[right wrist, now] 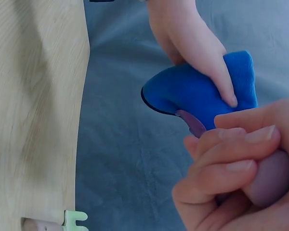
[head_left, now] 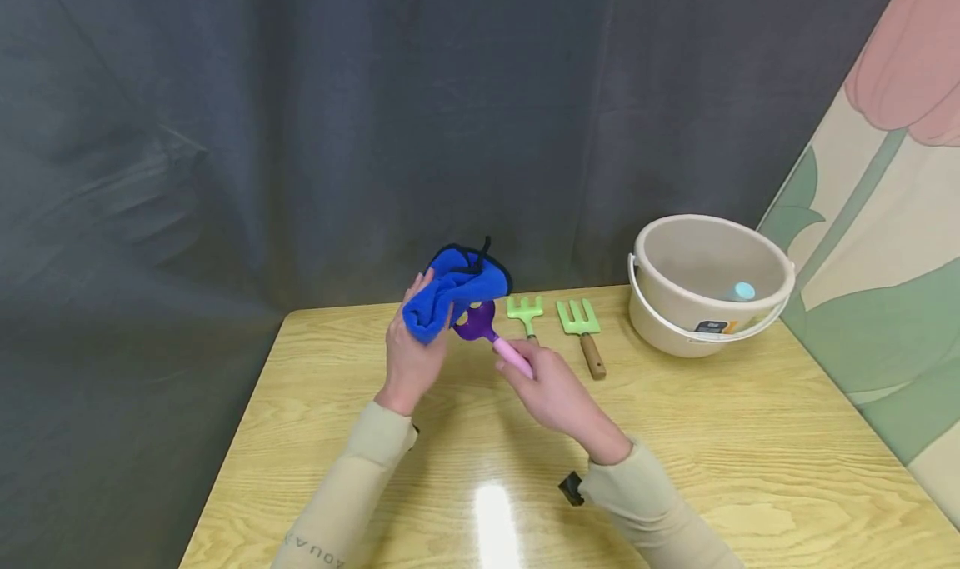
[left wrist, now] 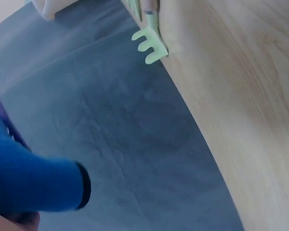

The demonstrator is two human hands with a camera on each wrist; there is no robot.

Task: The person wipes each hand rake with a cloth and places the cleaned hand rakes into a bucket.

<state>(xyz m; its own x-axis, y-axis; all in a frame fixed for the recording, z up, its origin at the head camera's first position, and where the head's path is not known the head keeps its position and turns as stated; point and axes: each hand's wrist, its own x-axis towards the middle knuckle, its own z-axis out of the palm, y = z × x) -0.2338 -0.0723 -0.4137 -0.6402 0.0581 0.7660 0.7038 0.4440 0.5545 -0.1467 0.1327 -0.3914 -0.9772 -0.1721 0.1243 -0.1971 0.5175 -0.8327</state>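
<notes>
My left hand [head_left: 411, 367] holds a bunched blue cloth [head_left: 467, 284] with black edging. In the right wrist view, its thumb lies across the cloth [right wrist: 190, 89], which wraps around the head of a purple scoop. Part of that scoop [head_left: 482, 322], with holes in it, shows below the cloth in the head view. My right hand [head_left: 551, 390] grips the scoop's pink handle [head_left: 513, 358], fingers curled round it in the right wrist view. Both hands are above the table, near its back edge.
Two light green hand forks lie right of the scoop: a smaller one [head_left: 526, 309] and another with a wooden handle [head_left: 592, 356]. A beige bucket [head_left: 667, 323] with a light blue object [head_left: 743, 291] inside stands at the back right. A dark curtain [head_left: 450, 119] hangs behind the table [head_left: 690, 469].
</notes>
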